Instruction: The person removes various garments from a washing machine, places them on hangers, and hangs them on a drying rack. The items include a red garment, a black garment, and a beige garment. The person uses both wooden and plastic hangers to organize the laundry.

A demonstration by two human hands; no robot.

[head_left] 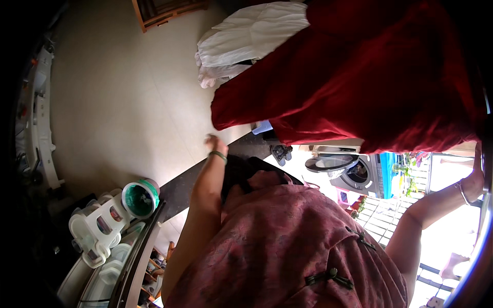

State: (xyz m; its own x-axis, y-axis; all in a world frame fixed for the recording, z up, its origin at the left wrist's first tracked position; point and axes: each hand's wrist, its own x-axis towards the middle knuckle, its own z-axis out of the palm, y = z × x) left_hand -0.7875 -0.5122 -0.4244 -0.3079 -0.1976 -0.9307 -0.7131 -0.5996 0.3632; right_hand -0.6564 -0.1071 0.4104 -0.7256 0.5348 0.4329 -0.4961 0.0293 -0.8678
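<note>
Hanging red cloth (370, 77) just above left hand (214, 142).

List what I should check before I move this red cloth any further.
1. Right hand has a grip on the red cloth: cannot tell, the hand sits at the picture's rim.
2. Left hand has the cloth's lower corner: cannot tell, it is close but blurred.
3. Red cloth is spread, not bunched: ok.
4. White cloth is in full sight: not ok, the red cloth hides part of it.
5. Washer door is open: ok, it looks swung out.
</note>
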